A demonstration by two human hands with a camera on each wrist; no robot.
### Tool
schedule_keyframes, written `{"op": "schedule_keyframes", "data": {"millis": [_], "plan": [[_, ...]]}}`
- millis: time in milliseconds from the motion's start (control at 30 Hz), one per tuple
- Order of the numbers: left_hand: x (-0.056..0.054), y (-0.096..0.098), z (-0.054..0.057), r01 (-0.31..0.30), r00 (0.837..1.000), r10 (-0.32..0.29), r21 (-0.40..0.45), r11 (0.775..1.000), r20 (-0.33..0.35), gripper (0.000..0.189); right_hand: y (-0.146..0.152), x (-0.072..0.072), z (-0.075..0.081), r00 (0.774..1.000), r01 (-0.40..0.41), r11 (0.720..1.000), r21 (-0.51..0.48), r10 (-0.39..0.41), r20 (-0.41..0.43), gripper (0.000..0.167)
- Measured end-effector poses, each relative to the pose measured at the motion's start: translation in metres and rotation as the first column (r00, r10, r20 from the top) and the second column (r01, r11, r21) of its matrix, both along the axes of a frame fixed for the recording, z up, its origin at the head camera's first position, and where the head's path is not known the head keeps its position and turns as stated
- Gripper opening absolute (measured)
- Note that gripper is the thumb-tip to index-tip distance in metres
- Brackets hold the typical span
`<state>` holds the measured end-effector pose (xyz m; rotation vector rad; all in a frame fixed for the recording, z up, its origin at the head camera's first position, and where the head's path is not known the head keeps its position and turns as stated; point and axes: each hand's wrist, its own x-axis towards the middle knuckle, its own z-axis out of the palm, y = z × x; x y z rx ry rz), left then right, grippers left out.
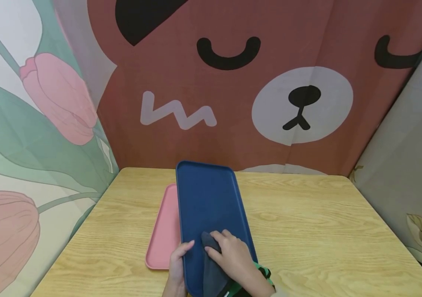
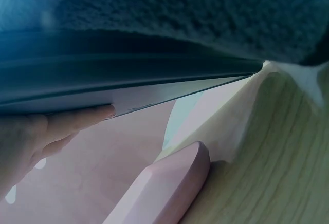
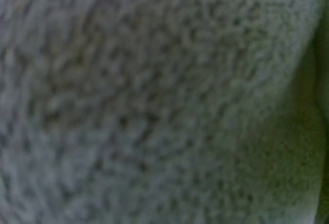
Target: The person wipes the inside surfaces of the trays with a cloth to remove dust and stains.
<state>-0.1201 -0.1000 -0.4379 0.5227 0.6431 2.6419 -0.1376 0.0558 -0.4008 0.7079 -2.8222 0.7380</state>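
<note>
A dark blue rectangular tray (image 1: 211, 198) with a low raised rim is held up, tilted, over the pale wood-grained bench (image 1: 326, 231), a little nearer its left edge than its right. The tray's left long edge is gripped near the lower end by the left hand (image 1: 176, 264), with the thumb set over the rim and the fingers against the underside. A fuzzy grey-blue cloth (image 1: 212, 276) is pinched between thumb and fingers of the right hand (image 1: 233, 255) and is held against the tray's lower part; the right wrist view is filled by blurred fuzzy fabric. A pink rectangular tray (image 1: 163, 239) with rounded corners is laid flat towards the bench's left edge, its right side hidden. Beyond the bench's far edge, a brown bear-face backdrop (image 1: 233, 95) is seen
</note>
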Motion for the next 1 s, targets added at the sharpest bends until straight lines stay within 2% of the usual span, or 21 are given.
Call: {"op": "schedule_keyframes", "data": {"millis": [300,667,767,1000], "plan": [[-0.002,0.002,0.0,0.021,0.999,-0.02,0.031,0.999,-0.043,0.052,-0.003,0.005,0.002,0.999,-0.048,0.999,-0.01,0.048,-0.001,0.029],[-0.004,0.004,-0.003,-0.008,1.0,0.009,0.045,0.999,-0.019,0.052,-0.008,0.009,0.008,0.994,-0.081,0.997,0.001,0.081,0.075,0.031],[-0.004,0.004,-0.003,-0.03,0.999,0.03,0.025,0.999,-0.024,0.054,-0.009,0.01,0.009,0.992,-0.091,0.996,0.003,0.09,0.084,0.033],[-0.002,0.004,0.003,-0.037,0.999,0.036,0.0,0.999,-0.017,0.055,-0.011,0.013,0.01,0.988,-0.139,0.99,-0.008,0.139,0.07,0.034]]}}
